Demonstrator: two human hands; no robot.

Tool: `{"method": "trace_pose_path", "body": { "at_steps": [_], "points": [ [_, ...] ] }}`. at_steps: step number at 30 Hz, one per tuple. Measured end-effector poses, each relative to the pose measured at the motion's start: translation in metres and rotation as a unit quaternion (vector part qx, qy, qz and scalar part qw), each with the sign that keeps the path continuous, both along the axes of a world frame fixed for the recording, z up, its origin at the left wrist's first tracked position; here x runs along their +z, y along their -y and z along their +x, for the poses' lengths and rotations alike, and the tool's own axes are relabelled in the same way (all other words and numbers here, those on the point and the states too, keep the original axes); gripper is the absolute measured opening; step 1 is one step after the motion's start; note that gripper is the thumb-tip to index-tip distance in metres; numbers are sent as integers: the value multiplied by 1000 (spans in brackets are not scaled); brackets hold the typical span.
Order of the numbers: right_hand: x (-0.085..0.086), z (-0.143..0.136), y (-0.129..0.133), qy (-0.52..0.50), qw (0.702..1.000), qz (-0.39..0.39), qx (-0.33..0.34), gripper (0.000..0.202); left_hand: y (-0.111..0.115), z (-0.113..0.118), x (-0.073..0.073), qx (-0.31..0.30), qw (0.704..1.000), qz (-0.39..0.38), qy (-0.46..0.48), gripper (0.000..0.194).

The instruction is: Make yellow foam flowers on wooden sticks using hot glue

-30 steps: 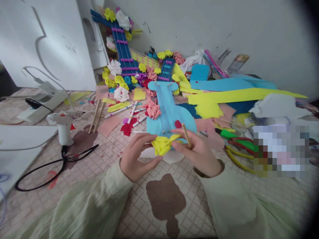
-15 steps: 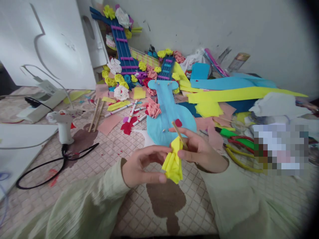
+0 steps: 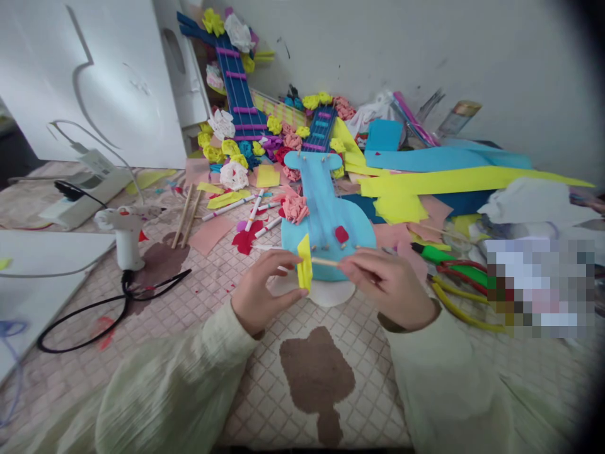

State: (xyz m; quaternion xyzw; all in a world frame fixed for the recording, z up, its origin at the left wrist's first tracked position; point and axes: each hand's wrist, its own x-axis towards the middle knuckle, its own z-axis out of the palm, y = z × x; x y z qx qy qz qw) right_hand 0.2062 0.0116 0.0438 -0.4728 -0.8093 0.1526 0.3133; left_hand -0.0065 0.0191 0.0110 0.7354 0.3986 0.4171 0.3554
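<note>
Between the thumb and fingers of my left hand (image 3: 265, 287) is a folded piece of yellow crepe paper (image 3: 305, 265), held upright. My right hand (image 3: 385, 284) pinches a thin wooden stick (image 3: 325, 261), which points left with its tip at or very near the yellow paper. Behind both hands lies a light-blue guitar-shaped cutout (image 3: 321, 189) with small pegs on it. A pink paper flower (image 3: 293, 207) sits on its left side, and a small red piece (image 3: 341, 234) lies on its body.
A white glue gun (image 3: 126, 239) with a looped black cable stands at left, near a power strip (image 3: 78, 195). Wooden sticks (image 3: 186, 217) and markers (image 3: 229, 209) lie beyond it. Decorated dark-blue guitar shapes (image 3: 240, 88) lean at the back. Green-handled pliers (image 3: 435, 255) lie right.
The yellow paper has moved up and left in my left hand, and now looks narrower. My right hand has let go of it and turned the stick nearly level, pointing left.
</note>
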Motion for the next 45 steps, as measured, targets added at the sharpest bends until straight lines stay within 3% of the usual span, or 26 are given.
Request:
{"method": "trace_pose_path", "body": {
  "at_steps": [3,7,17,29,39,45],
  "points": [
    [-2,-2,2,94,995,13,38,30,-2,-2,1,16,997,56,-48,32],
    [-8,-8,5,160,987,27,18,35,-1,-1,3,15,989,116,-89,33],
    [-11,-16,8,225,971,82,-15,40,-1,-1,5,25,978,177,-108,17],
    [-13,-15,7,203,977,67,-20,40,-2,-1,5,18,977,177,-119,20],
    [-6,-12,5,45,996,44,-68,33,-3,-3,7,21,981,143,-129,41],
    [-6,-13,5,51,997,25,-52,33,-2,-3,7,10,981,121,-152,37]
  ]
}}
